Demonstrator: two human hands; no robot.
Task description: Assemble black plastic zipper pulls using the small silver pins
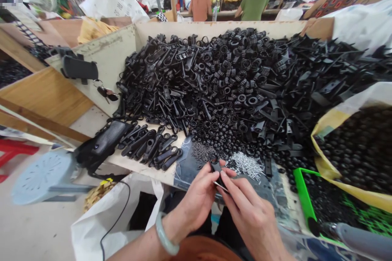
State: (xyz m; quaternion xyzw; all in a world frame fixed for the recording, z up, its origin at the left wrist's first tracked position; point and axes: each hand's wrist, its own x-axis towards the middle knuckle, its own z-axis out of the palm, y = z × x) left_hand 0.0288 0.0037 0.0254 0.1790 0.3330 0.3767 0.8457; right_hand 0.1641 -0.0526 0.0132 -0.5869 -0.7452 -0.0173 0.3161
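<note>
Head view: looks down into a shallow wooden bin [105,63], with two bare hands working close together over a scrap of denim cloth [186,169] at its near edge.
Left hand [196,200]: narrow pinch, thumb and fingers closed on a small black plastic part [218,168]; a pale green bangle [167,234] sits on the wrist.
Right hand [251,220]: narrow pinch too, its fingertips [228,177] meeting the small black plastic part from the other side and holding a thin sliver [221,186], perhaps a metal pin; it is too small to tell.
Work in hand: both hands hold the small black plastic part just above the denim cloth, right at the sliver's tip.
Within reach: a heap of silver pins [246,165] lies just beyond the fingers, beside a heap of dark screws [203,151] and loose black rings [212,134].
Bin contents: a large mound of black plastic pieces [220,85] fills the bin, with a short row of black pull-shaped pieces [150,147] nearer the left.
Right side: a yellow sack [324,151] holds black beads [358,151], next to a green plastic frame [303,195].
Rest: a black mesh pouch [101,144] and keys [107,94] lie by the bin; two co-workers [255,2] sit well behind it.
</note>
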